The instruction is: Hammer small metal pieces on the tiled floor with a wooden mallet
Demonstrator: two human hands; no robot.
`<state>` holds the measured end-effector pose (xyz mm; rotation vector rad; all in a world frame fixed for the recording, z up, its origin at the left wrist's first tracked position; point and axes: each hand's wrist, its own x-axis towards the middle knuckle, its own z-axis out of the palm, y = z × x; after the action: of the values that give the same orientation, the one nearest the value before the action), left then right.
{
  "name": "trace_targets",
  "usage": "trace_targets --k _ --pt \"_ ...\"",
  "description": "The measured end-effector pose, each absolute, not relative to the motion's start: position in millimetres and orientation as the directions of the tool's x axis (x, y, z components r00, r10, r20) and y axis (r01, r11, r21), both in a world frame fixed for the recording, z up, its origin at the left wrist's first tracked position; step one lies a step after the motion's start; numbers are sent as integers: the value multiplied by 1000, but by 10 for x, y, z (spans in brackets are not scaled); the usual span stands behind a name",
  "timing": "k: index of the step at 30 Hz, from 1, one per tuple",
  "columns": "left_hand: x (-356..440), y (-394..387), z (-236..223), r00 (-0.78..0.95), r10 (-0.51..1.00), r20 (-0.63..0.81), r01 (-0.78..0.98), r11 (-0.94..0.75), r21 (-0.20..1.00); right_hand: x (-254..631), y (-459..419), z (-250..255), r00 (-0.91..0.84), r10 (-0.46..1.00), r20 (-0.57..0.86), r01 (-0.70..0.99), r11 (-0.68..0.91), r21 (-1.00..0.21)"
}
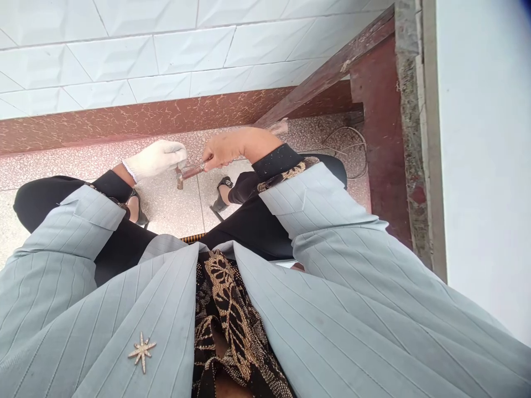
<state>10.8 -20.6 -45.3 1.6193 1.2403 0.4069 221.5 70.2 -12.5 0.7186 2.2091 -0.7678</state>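
My left hand wears a white glove and is closed around the head end of a small hammer. My bare right hand grips the hammer's brown handle in a fist. The hammer's metal head points down toward the speckled floor. Both hands are held out in front of me, above my feet in black sandals. Grey pinstriped sleeves with black cuffs cover my arms.
A white tiled wall with a red-brown marbled base strip runs across the top. A dark wooden plank leans at the right beside a red door frame. Loose wire lies on the floor near it.
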Motion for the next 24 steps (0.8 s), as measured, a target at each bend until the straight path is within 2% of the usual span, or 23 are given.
trace_targets --k 2,4,8,13,18,21,22,24 --pt "98 -202 -397 389 863 -321 477 110 872 2209 669 -58 -636 140 -759 651 625 -431" --pt "116 -209 -358 364 856 -368 446 186 875 2205 653 11 -672 73 -737 637 563 -526" --pt "142 -203 -419 363 845 -393 358 263 896 2255 688 66 -719 40 -694 622 483 -616" --pt "136 -182 -606 376 871 -315 308 203 930 2393 779 35 -844 113 -524 523 386 -759" --pt "212 -222 -612 336 892 -303 278 213 937 2380 775 -26 -857 380 -349 449 216 -867" --pt "271 -256 -551 357 866 -350 330 233 915 2296 774 -106 -746 571 -342 500 142 -854" --pt "287 -265 -535 368 852 -371 394 218 893 2266 783 -133 -701 614 -361 567 174 -805" --pt "308 -276 -517 395 816 -422 545 162 823 2215 805 -183 -623 676 -394 722 304 -621"
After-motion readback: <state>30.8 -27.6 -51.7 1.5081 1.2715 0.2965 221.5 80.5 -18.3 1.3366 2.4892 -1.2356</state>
